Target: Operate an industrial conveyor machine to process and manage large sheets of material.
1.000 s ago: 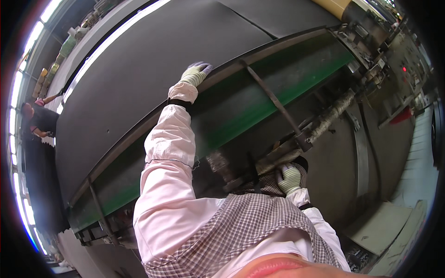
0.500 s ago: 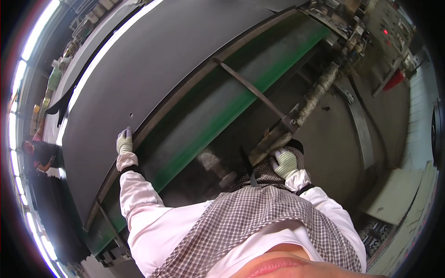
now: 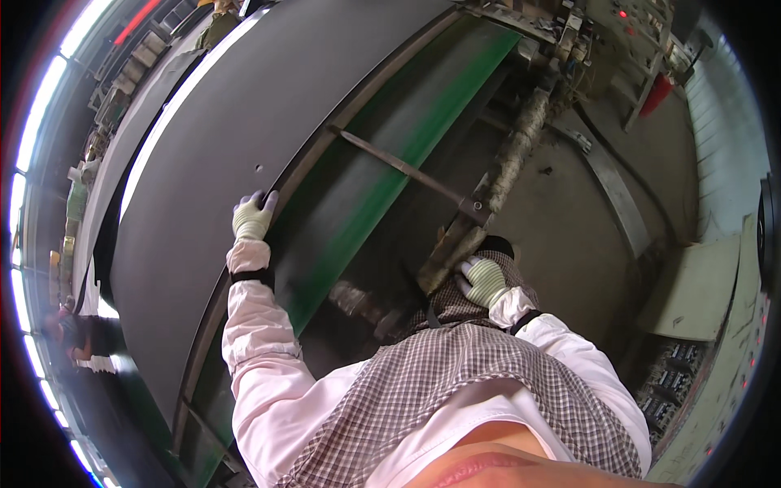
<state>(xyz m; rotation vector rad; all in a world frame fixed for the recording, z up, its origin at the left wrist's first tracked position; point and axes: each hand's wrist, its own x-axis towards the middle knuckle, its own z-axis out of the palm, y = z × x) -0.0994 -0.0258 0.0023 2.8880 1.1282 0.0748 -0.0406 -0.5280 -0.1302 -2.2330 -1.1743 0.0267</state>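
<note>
At far left, a co-worker, badly blurred; then the dark sheet, seemingly being steadied along its edge, calling next for light contact; on that edge, the left hand, fingers half bent, grip impossible to tell, palm hidden; farther right, the right hand, loosely curled against the checked apron, any hold unclear.

Broad dark grey sheet; flat

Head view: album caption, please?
Gloved left hand on a dark sheet, gloved right hand over the checked apron.
</note>
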